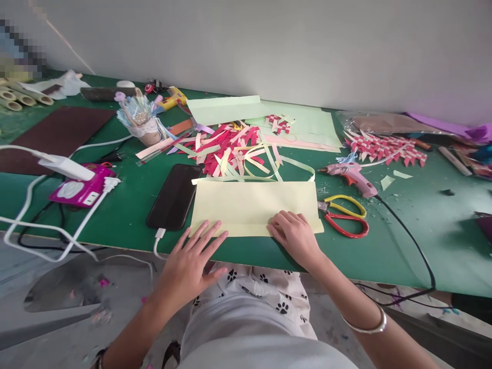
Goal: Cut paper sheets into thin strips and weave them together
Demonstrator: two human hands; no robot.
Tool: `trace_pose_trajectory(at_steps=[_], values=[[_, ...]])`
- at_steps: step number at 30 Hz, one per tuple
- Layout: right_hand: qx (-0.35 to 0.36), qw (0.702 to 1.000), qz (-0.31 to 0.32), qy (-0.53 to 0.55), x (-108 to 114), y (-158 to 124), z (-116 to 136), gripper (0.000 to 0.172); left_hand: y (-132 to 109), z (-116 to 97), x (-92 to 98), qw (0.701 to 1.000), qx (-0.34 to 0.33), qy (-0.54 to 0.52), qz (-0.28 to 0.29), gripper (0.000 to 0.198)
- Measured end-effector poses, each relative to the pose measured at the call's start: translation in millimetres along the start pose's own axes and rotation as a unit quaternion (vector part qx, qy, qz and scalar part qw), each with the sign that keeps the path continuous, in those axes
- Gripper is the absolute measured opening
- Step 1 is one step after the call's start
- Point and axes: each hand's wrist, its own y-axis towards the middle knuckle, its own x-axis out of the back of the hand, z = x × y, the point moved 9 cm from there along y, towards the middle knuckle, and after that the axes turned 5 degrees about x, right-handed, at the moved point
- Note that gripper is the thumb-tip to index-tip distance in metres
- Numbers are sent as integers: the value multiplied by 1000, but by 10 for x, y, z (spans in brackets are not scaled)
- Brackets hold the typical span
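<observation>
A pale yellow sheet of paper (253, 202) lies in front of me near the table's front edge, with a folded strip along its near side. My left hand (192, 261) rests with fingers spread, their tips on the paper's lower left corner. At the lower right part of the sheet, my right hand (294, 233) is curled, fingers bent and pressed on the folded strip. Its fingertips are partly hidden. Right of the paper lie scissors (348, 215) with one yellow and one red handle, their blades mostly under the sheet. A black phone (173, 197) lies to the left.
Cut paper strips (226, 148) are heaped behind the sheet, with green paper (226, 109) farther back. A pink glue gun (355, 177) trails its black cable rightward. Woven red-and-pink paper (384, 147) lies beyond. A magenta power strip (82, 187) with white cables stands left.
</observation>
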Motion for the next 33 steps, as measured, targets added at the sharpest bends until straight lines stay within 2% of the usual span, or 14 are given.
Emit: trace_pose_trajectory(at_steps=[6,13,17,21,28,31,33], values=[[9,1000,3,20,33,-41,-55,16,3,-11,-2,1000,2,1,-2,69],[-24,999,-20,7,208,-285,-428,22,13,-54,37,999,3,26,-22,66],[-48,998,-34,-1,241,-376,-545,22,27,-155,58,998,-20,34,-50,67],[-55,997,-46,-10,229,-392,-550,22,47,-210,99,996,-10,54,-73,66],[-66,995,-70,-18,238,-414,-573,19,98,-275,130,997,11,63,-48,62],[-80,991,-88,-59,290,-434,-567,16,110,-275,136,998,16,55,-39,65],[-81,983,-118,-117,355,-441,-468,24,118,-276,143,998,15,55,-35,66]])
